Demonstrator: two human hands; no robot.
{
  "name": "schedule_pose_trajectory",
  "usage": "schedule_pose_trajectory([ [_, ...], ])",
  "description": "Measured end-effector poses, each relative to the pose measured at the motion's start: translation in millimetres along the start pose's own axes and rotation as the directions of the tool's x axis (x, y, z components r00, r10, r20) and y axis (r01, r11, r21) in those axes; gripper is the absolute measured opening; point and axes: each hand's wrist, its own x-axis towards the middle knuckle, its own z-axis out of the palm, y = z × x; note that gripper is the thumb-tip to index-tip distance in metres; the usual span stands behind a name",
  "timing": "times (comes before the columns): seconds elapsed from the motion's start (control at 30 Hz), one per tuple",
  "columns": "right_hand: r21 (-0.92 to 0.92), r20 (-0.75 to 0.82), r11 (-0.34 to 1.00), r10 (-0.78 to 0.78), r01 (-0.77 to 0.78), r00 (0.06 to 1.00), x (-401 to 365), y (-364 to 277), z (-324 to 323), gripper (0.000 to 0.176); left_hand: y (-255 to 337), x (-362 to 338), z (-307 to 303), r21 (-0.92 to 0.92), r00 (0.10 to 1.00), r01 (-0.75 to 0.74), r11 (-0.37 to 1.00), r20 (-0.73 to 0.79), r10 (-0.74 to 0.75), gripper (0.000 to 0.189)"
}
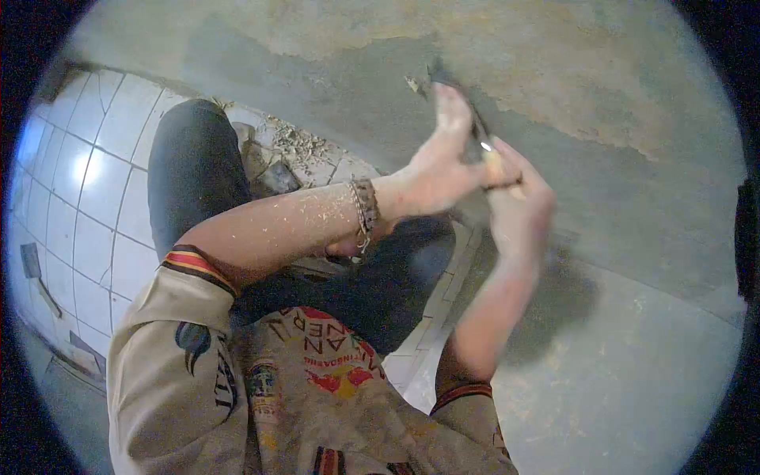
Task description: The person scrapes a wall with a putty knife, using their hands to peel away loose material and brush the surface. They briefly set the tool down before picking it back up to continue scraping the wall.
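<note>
My left hand [447, 146], with a woven bracelet [364, 210] on the wrist, reaches in from the left with its fingers along a slim dark tool [479, 127]. The tool has a shiny spot near its lower end, and its dark upper end shows just past my left fingertips. My right hand [518, 190] is closed around a light-coloured part [495, 166] that looks like its handle. The two hands meet there, blurred by motion. A small pale chip [413, 84] shows beside the tool's upper end. How my left fingers wrap is partly hidden.
Behind my hands is a patchy, worn grey-green surface [317, 87]. Pale shavings [301, 144] and a dark block-like piece [279, 179] lie on white tiles [87, 190] near my bent leg [194, 158]. A dark-headed tool [36, 265] lies at the far left.
</note>
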Motion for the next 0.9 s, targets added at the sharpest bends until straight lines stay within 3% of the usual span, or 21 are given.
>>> schedule_pose_trajectory([
  [0.07,0.197,0.03,0.979,0.039,-0.044,0.999,1.3,-3.3,25.6,0.037,-13.9,-3.9,-1.9,0.073,0.999,-0.009,0.997,-0.048,0.012,0.117],
  [0.1,0.199,0.027,0.979,0.037,-0.042,0.999,-0.1,-3.6,23.0,0.037,-15.5,-5.4,-5.0,0.14,0.994,-0.013,0.99,-0.107,0.028,0.118],
  [0.17,0.132,0.024,0.989,0.064,-0.066,0.998,-12.8,-5.1,15.2,0.037,-19.1,-8.6,-3.7,0.074,0.997,-0.046,0.996,-0.066,0.051,0.117],
  [0.23,0.064,0.023,0.994,0.082,-0.084,0.996,-14.0,3.0,11.8,0.035,-6.3,-11.2,-5.7,0.145,0.992,0.033,0.989,0.115,-0.05,0.114],
  [0.3,0.145,0.007,0.988,0.045,-0.045,0.999,-5.0,16.0,25.9,0.034,-13.4,-11.6,-5.8,0.082,0.996,0.068,0.994,0.051,-0.073,0.111],
  [0.37,0.067,0.005,0.997,0.036,-0.037,0.999,-5.2,6.3,39.1,0.033,-36.0,-10.8,-12.8,0.114,0.992,-0.035,0.993,-0.114,0.048,0.11],
  [0.43,0.082,0.03,0.996,0.038,-0.041,0.999,-15.3,11.2,38.5,0.033,-26.9,-15.7,-14.9,0.159,0.998,-0.025,0.987,-0.044,0.033,0.11],
  [0.47,0.223,0.047,0.972,0.064,-0.073,0.997,-20.4,11.9,30.5,0.034,-25.1,-16.2,-12.8,0.109,0.999,-0.009,0.994,0.034,0.005,0.115],
  [0.5,0.219,0.055,0.973,0.062,-0.073,0.997,-18.6,15.3,27.5,0.034,-25.0,-15.8,-12.4,0.065,0.995,0.008,0.998,0.098,-0.015,0.121],
  [0.57,0.247,0.029,0.965,0.087,-0.092,0.996,-10.9,20.8,27.7,0.035,-26.0,-14.6,-14.0,0.099,0.995,-0.005,0.995,0.098,-0.005,0.121],
  [0.6,0.117,0.025,0.992,0.036,-0.039,0.999,-6.7,16.6,39.5,0.036,-29.5,-12.4,-17.2,0.09,0.999,0.034,0.995,0.025,-0.037,0.122],
  [0.63,0.212,0.031,0.971,0.11,-0.114,0.993,-7.4,8.0,49.1,0.037,-31.4,-11.1,-19.4,0.078,0.997,0.072,0.994,-0.043,-0.069,0.122],
  [0.7,0.275,0.05,0.959,0.065,-0.076,0.997,-13.1,14.6,50.5,0.038,-32.4,-14.0,-19.1,0.112,1.0,0.023,0.993,-0.019,-0.021,0.122],
  [0.77,0.249,0.03,0.963,0.099,-0.103,0.995,-19.8,20.5,29.8,0.036,-29.8,-16.6,-16.0,0.101,0.996,0.015,0.995,0.083,-0.024,0.123],
  [0.83,0.235,0.027,0.967,0.098,-0.101,0.995,-13.7,19.0,32.8,0.035,-29.3,-12.3,-13.2,0.091,0.999,0.005,0.996,0.043,-0.009,0.124],
  [0.9,0.077,-0.007,0.997,-0.017,0.017,1.0,-6.3,16.8,54.9,0.032,-31.9,-11.7,-15.2,0.085,1.0,-0.013,0.996,0.029,0.011,0.124],
])
